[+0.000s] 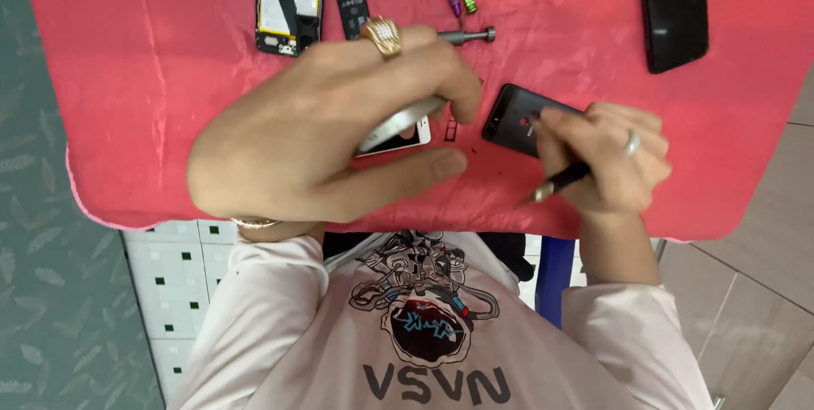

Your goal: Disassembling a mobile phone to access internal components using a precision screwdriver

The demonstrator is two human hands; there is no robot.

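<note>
A slim black pen-shaped tool (560, 181) is pinched by the right hand (606, 160) against a black phone back (517, 117) on the red cloth-covered desk (153, 79). A white, silver-edged phone (394, 132) is gripped by the left hand (326, 126), fingers curled.

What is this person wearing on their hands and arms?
Left hand: a chunky gold ring and a gold-toned band at the wrist. Right hand: a plain silver ring. Both arms are in pale, whitish sleeves of a printed top.
</note>
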